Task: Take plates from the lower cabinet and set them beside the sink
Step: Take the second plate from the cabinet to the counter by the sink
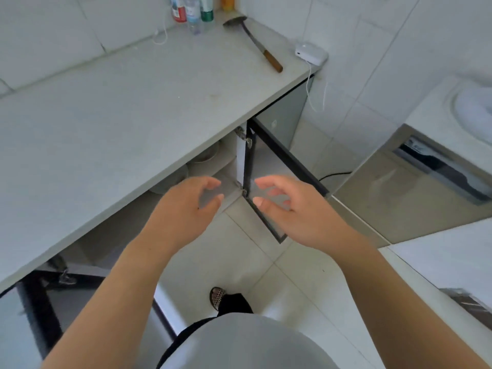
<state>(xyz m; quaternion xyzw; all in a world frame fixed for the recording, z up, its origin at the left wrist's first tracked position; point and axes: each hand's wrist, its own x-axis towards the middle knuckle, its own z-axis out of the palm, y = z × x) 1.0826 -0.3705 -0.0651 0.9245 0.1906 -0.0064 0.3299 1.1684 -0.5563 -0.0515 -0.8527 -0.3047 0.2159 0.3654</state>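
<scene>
The lower cabinet (pixel 234 166) under the grey countertop (pixel 111 123) stands open, its black-framed glass door (pixel 269 169) swung out to the right. Inside, mostly hidden by the counter edge, I see the rim of a pale plate (pixel 175 177) and a bowl-like dish (pixel 206 154) behind it. My left hand (pixel 186 206) hovers in front of the opening with fingers curled apart, empty. My right hand (pixel 290 209) floats beside it in front of the door, fingers spread, also empty. The two palms face each other. No sink is in view.
A metal spatula with a wooden handle (pixel 253 41) lies at the counter's far right, several bottles (pixel 191 12) stand at the back wall. A white device with a cable (pixel 310 53) sits at the counter corner. A second cabinet door (pixel 37 310) stands open at lower left. An appliance (pixel 415 182) stands to the right.
</scene>
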